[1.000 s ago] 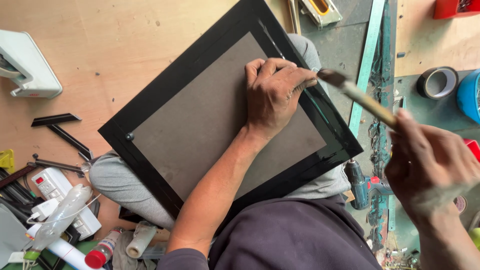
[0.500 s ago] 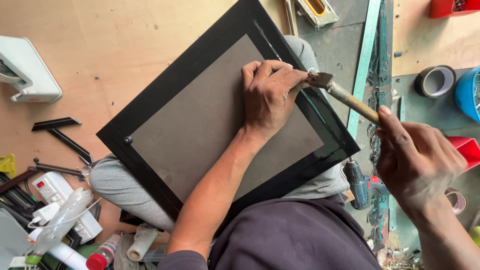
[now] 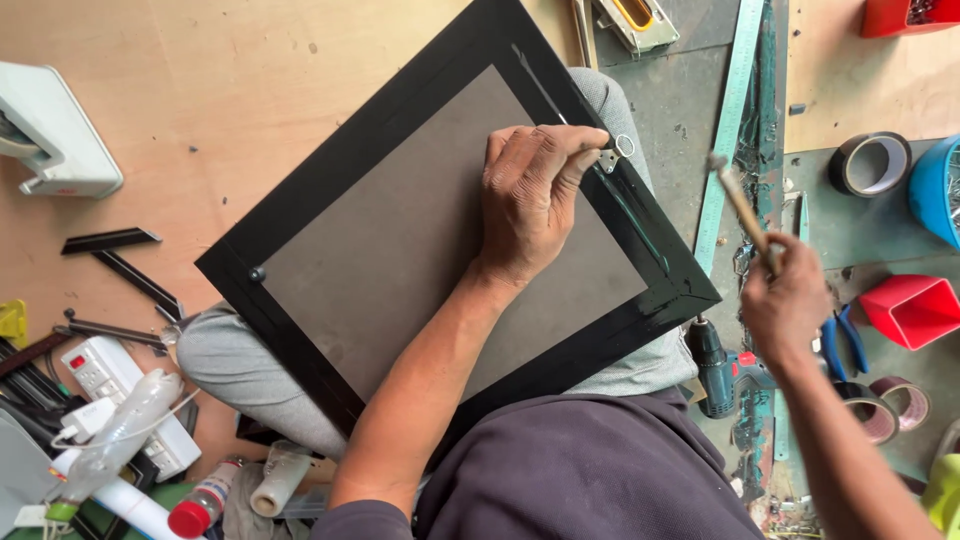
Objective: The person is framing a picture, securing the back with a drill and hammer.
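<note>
Fingers [image 3: 560,150] of the left hand [image 3: 530,205] are curled down onto a small metal hanger plate [image 3: 612,155] at the upper right rail of a black picture frame [image 3: 400,110], the tips pinching it flat, apparently so that it is kept from shifting. The frame is laid face down across the person's knees at the centre of the picture, its grey backing board [image 3: 400,240] turned up, which seems to give a steady surface for the work. At the right of the picture a wooden-handled tool [image 3: 740,205] is held raised in the closed fist of the right hand [image 3: 790,300], apart from the frame; its head is blurred and cannot be made out. A cordless drill [image 3: 715,365] is half hidden under the frame's lower corner. Rolls of tape [image 3: 868,165] and a red tray [image 3: 915,310] are seen at the right edge, a white power strip [image 3: 105,375] at lower left.
</note>
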